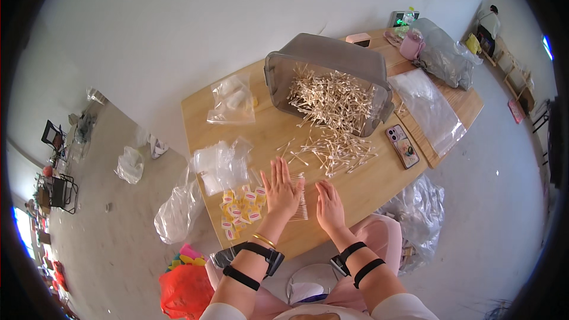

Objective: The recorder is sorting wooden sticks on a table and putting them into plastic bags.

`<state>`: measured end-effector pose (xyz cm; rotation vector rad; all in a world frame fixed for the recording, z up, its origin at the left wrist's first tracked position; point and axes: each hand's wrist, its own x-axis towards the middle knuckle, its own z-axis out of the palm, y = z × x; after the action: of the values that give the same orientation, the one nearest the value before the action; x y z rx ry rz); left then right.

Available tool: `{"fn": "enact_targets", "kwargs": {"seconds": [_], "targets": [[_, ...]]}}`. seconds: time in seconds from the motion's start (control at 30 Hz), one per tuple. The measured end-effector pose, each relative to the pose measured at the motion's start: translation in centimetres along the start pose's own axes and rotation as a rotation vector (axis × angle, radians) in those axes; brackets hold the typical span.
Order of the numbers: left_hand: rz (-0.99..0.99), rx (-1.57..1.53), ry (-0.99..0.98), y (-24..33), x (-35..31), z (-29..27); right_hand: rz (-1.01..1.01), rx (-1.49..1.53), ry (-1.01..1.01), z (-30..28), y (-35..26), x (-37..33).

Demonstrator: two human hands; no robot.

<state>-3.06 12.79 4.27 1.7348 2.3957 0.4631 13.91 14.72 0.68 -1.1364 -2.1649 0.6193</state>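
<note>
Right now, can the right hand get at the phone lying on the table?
Probably yes. The right hand lies flat on the table, and the phone lies beyond it to the right. Only bare wood shows between them; the loose cotton swabs lie off to the side.

One grey bin (332, 62), one phone (403, 146), two hands (281, 192)

The surface (367, 186) at the centre of the frame is pale honey-coloured wood. On it the tipped bin (332, 62) is smoky grey, and the cotton swabs (332, 104) spilling from it are cream with tan sticks. Left of centre, the little packets (240, 210) are yellow and white with red marks, beside clear plastic bags (222, 163). The phone (403, 146) at right has a pink patterned case. At lower left a bag (186, 293) is bright red.
</note>
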Motion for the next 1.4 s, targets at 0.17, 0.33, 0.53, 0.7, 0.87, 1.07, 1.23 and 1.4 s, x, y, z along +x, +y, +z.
{"fn": "enact_targets", "kwargs": {"seconds": [0.17,0.33,0.53,0.7,0.87,1.07,1.23,1.4], "targets": [[-0.008,-0.031,0.038,-2.1,6.0,-0.2,-0.018,0.007,0.010,0.3,-0.2,0.1],[0.047,0.035,-0.106,-3.3,9.8,0.2,-0.045,0.002,0.024,0.4,-0.4,0.2],[0.154,-0.104,-0.073,-3.6,11.8,0.0,-0.029,0.012,0.021,-0.1,-0.4,0.3],[0.109,-0.331,-0.097,-3.5,11.4,0.5,-0.018,0.002,0.004,0.0,-0.6,0.2],[0.129,-0.376,-0.088,-4.7,10.0,0.0,-0.018,-0.001,0.026,0.1,-0.5,0.2],[0.143,-0.313,-0.086,-5.4,7.8,-0.8,-0.030,0.009,0.022,0.1,-0.1,0.1],[0.269,-0.020,0.003,-4.1,4.2,1.4,-0.027,-0.014,0.022,0.3,-0.4,0.1],[0.153,0.207,-0.260,-2.4,3.6,2.8,-0.034,-0.014,0.041,0.2,-0.3,0.3]]}}
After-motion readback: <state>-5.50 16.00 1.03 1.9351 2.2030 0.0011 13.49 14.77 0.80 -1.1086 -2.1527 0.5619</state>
